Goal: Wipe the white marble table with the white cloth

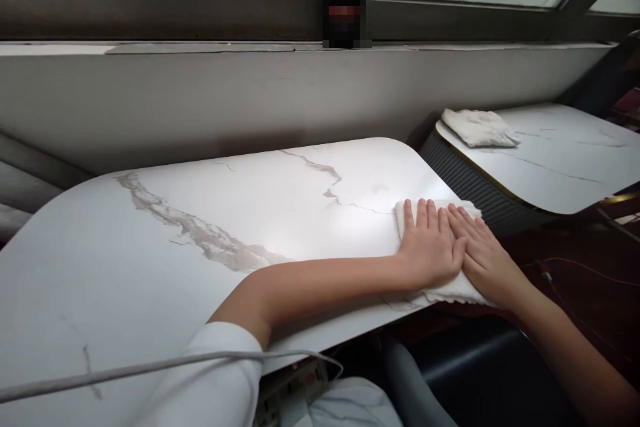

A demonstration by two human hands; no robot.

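Note:
A folded white cloth (453,290) lies at the right end of the white marble-patterned table (280,213). Both hands press down on it side by side. My left hand (430,250) rests flat on the cloth's left part, fingers stretched toward the wall. Close against it, my right hand (485,257) lies flat on the cloth's right part, fingers extended. The hands meet near the left thumb. Palms hide the middle of the cloth.
To the right, a second marble-patterned table (560,160) carries another folded white cloth (480,128). A grey cable (150,367) crosses the left sleeve toward a power strip (295,390). A dark chair seat (495,373) stands below the right arm. A windowed wall (225,93) runs behind.

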